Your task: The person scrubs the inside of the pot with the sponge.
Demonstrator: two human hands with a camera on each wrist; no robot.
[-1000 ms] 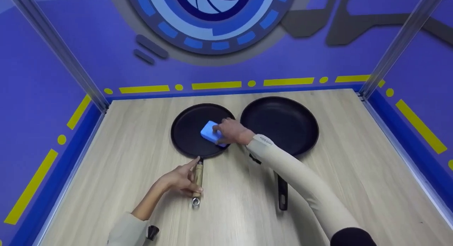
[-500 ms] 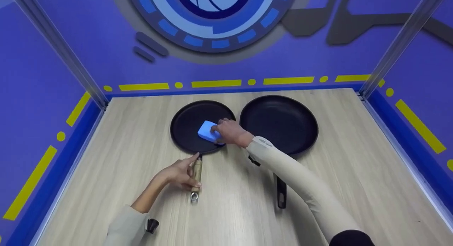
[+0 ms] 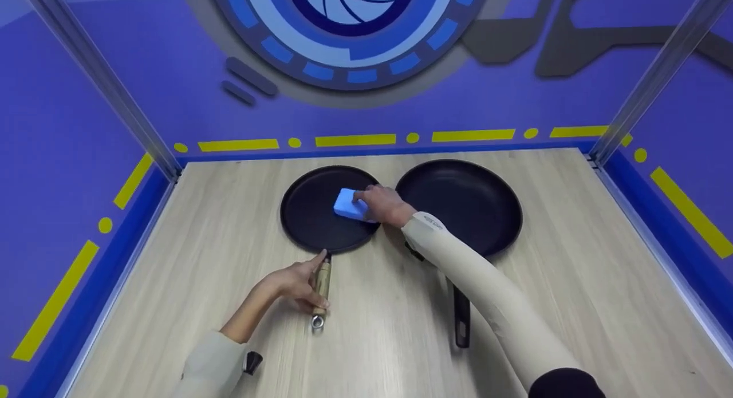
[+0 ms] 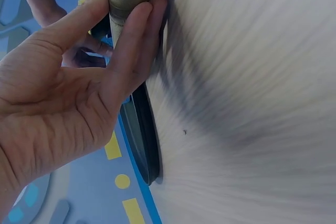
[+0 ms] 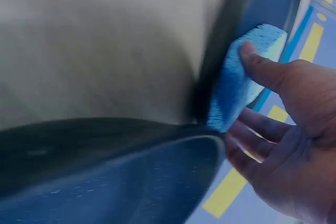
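- Right hand [image 3: 388, 204]: fingers partly closed, pinching blue sponge [image 3: 349, 205] at right half of flat pan [image 3: 309, 215].
- Left hand [image 3: 296, 283]: fingers curled round flat pan's wooden handle [image 3: 323, 280].
- Progress (judged): wiping of flat pan under way; area covered, cannot tell.
- Deep pan [image 3: 467, 203]: just beside, not held; wiped or not, cannot tell.
- Pale wood-grain surface [image 3: 235, 215]; blue patterned walls [image 3: 154, 71], metal corner posts [image 3: 111, 94].

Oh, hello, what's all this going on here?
A person's right hand grips a blue sponge on the smaller black pan, toward its right side. The left hand holds that pan's wooden handle. A larger black pan sits to the right, with the sleeved right arm reaching across it. Both pans lie on a pale wooden table.
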